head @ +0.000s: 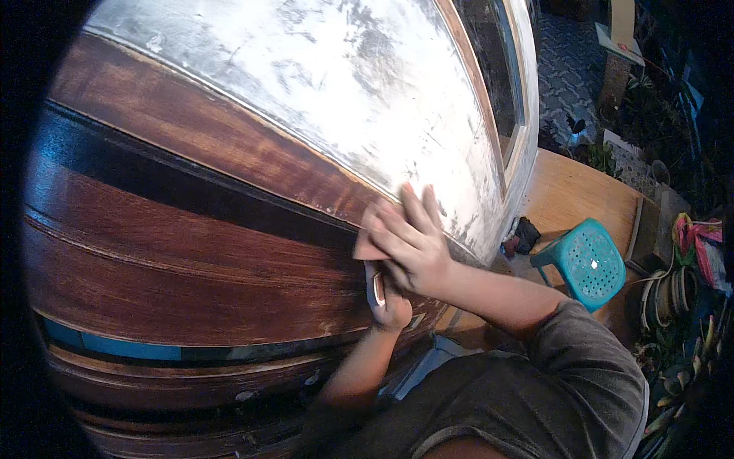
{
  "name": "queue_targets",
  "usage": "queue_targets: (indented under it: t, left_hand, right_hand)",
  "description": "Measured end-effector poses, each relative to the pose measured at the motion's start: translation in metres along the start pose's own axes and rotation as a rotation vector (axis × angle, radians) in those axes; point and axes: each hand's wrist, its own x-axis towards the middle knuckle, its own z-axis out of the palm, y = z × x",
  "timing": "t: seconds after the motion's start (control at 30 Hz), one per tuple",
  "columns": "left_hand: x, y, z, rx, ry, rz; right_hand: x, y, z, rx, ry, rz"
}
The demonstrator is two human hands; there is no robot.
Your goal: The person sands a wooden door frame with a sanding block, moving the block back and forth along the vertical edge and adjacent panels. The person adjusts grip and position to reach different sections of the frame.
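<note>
My right hand is blurred and lies on a folded piece of what looks like sandpaper, pinkish brown, against the wood. Its fingers reach over the edge between a reddish-brown stained wooden board and a brightly lit, patchy white panel. Just below, my left hand is closed around a small pale object with a shiny rim; its kind cannot be told. A dark grooved moulding runs beside the board, with more stained wood below it.
A turquoise plastic stool stands on the tan floor at the right. Close to the panel's foot lies a dark bag. Coiled hose or cable, potted plants and a pink-and-green bundle line the far right. A framed glass pane borders the panel.
</note>
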Motion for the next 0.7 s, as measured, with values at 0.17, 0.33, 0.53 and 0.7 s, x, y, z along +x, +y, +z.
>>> queue_targets:
  t: [0.17,0.33,0.53,0.7]
  left_hand:
    - [0.000,-0.004,-0.002,0.566,0.007,0.400]
    - [-0.016,-0.014,0.004,-0.111,0.112,-0.125]
    - [-0.019,-0.018,-0.011,0.170,0.013,-0.144]
    - [-0.020,-0.015,0.001,0.037,0.036,-0.138]
  right_hand:
    - [-0.007,0.004,0.002,-0.022,0.044,0.035]
    - [-0.001,0.008,0.005,-0.105,0.077,0.065]
    - [0.037,0.001,-0.003,-0.015,0.016,-0.010]
    - [-0.008,0.007,-0.002,-0.075,0.038,0.106]
